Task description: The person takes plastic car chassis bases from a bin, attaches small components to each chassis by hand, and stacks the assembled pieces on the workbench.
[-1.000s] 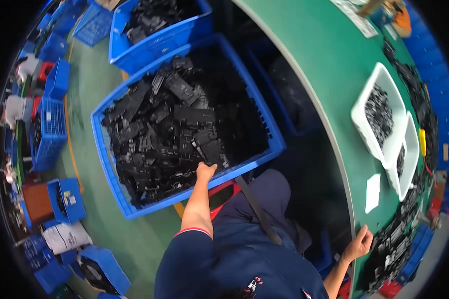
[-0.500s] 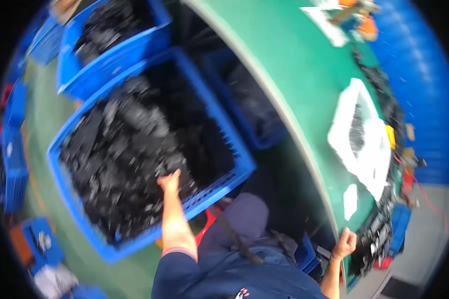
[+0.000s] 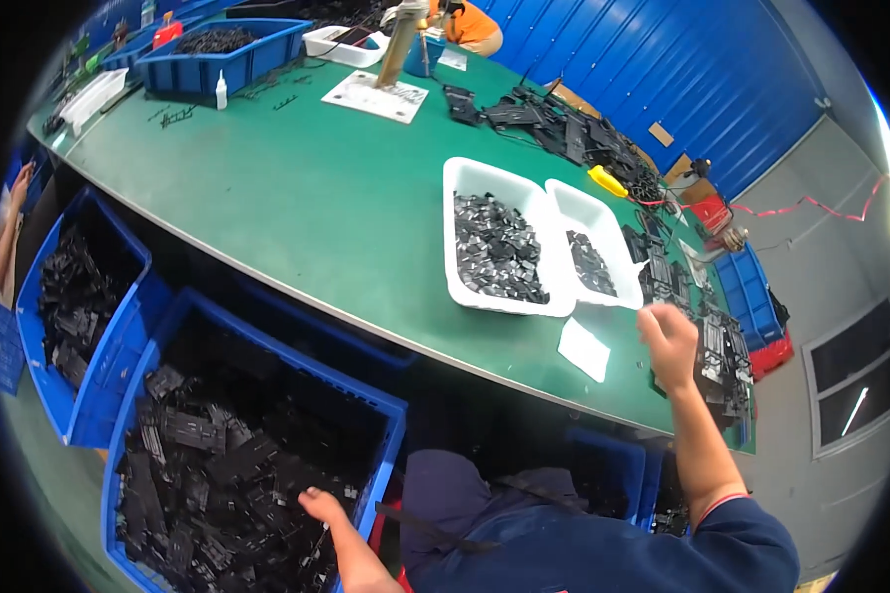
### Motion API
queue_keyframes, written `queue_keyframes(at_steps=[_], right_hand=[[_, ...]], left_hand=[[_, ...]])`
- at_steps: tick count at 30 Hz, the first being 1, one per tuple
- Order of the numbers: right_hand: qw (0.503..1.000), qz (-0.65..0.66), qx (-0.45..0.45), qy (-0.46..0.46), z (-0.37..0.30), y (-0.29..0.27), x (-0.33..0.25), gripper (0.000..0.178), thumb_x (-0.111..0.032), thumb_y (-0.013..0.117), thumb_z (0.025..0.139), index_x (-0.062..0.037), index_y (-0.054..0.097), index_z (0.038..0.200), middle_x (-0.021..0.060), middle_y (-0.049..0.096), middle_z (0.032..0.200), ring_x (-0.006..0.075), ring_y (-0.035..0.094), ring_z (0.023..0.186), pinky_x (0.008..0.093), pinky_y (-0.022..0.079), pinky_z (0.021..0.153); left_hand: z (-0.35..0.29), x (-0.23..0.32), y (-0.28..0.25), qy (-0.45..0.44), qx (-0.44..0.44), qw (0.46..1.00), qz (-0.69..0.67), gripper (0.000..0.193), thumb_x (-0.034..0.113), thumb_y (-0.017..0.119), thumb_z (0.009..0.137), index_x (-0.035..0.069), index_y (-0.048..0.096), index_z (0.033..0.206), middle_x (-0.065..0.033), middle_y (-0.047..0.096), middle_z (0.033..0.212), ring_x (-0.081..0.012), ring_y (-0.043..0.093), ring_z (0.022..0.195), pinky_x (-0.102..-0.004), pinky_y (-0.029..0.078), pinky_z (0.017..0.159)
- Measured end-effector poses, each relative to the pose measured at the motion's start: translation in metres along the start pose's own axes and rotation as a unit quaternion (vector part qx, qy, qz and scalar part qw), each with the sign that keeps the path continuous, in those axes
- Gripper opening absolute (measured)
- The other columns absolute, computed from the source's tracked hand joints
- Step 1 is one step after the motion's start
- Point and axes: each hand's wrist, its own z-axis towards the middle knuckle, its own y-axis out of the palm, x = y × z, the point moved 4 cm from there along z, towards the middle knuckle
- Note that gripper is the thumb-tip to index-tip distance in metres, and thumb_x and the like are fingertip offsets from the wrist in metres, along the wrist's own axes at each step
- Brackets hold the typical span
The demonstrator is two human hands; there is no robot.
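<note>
My left hand (image 3: 321, 506) is down in a large blue crate (image 3: 391, 435), among a heap of black plastic parts (image 3: 208, 494). Its fingers look bent, and whatever they hold blends into the dark heap. Over the right part of the green table, my right hand (image 3: 670, 346) is raised with curled fingers; anything inside them is hidden. Just left of it are two white trays, one with many small dark pieces (image 3: 499, 247), the other with fewer pieces (image 3: 591, 265). Rows of black plastic parts (image 3: 724, 361) lie to its right.
A second blue crate (image 3: 119, 336) of black parts adjoins on the left. The table edge (image 3: 267, 267) runs above both crates. A white sheet (image 3: 584, 349), a yellow tool (image 3: 607, 181), a white bottle (image 3: 222, 91) and a post (image 3: 400, 47) are on the table. Other people are at the far side and left.
The view has swung up and right from the crate to the table. My right hand has left the table edge and risen beside the trays. My left hand is still in the crate.
</note>
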Motion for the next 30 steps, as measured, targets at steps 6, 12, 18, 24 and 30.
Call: queue_keyframes(at_steps=[6, 12, 18, 24, 30], right_hand=[[0.993, 0.01, -0.083, -0.088, 0.074, 0.033, -0.028, 0.015, -0.007, 0.063, 0.082, 0.0023, 0.065, 0.094, 0.0072, 0.065, 0.074, 0.0098, 0.059, 0.064, 0.024, 0.047, 0.059], [0.968, 0.009, -0.249, -0.029, 0.114, 0.143, -0.038, 0.019, -0.009, 0.064, 0.077, 0.0001, 0.067, 0.093, 0.0135, 0.068, 0.08, 0.0235, 0.064, 0.069, 0.0327, 0.05, 0.067], [0.947, -0.191, -0.21, -0.149, 0.104, 0.177, -0.01, 0.022, -0.018, 0.066, 0.071, -0.0031, 0.066, 0.088, 0.0197, 0.063, 0.084, 0.0372, 0.06, 0.084, 0.046, 0.048, 0.076], [0.961, -0.121, -0.187, -0.165, 0.106, 0.173, 0.002, 0.013, -0.008, 0.067, 0.066, -0.0024, 0.064, 0.077, 0.0169, 0.064, 0.078, 0.0336, 0.062, 0.075, 0.0402, 0.049, 0.07], [0.975, 0.055, -0.202, -0.075, 0.115, 0.15, -0.005, 0.017, -0.006, 0.064, 0.076, 0.003, 0.065, 0.09, 0.0103, 0.067, 0.077, 0.016, 0.063, 0.07, 0.0284, 0.05, 0.067]], left_hand=[[0.016, 0.08, -0.071, -0.256, -0.126, 0.797, -0.532, 0.036, 0.024, 0.046, 0.091, -0.005, 0.054, 0.112, -0.0157, 0.059, 0.113, -0.0286, 0.059, 0.1, -0.0412, 0.048, 0.088], [-0.041, 0.202, -0.155, -0.123, -0.196, 0.803, -0.549, 0.032, 0.032, 0.053, 0.092, 0.003, 0.058, 0.104, -0.0075, 0.063, 0.1, -0.0195, 0.061, 0.089, -0.0339, 0.049, 0.08], [-0.098, 0.254, -0.168, -0.025, -0.173, 0.882, -0.436, 0.017, 0.02, 0.066, 0.087, 0.007, 0.06, 0.096, 0.0038, 0.056, 0.085, -0.0067, 0.051, 0.079, -0.0231, 0.043, 0.072], [-0.13, 0.314, -0.182, -0.066, -0.257, 0.807, -0.528, 0.03, 0.008, 0.062, 0.086, 0.001, 0.055, 0.113, -0.0073, 0.062, 0.103, -0.0189, 0.062, 0.089, -0.0324, 0.051, 0.081], [-0.142, 0.36, -0.189, 0.013, -0.292, 0.766, -0.573, 0.025, 0.007, 0.064, 0.086, 0.002, 0.057, 0.11, -0.0047, 0.063, 0.102, -0.0143, 0.061, 0.089, -0.0304, 0.05, 0.082]])
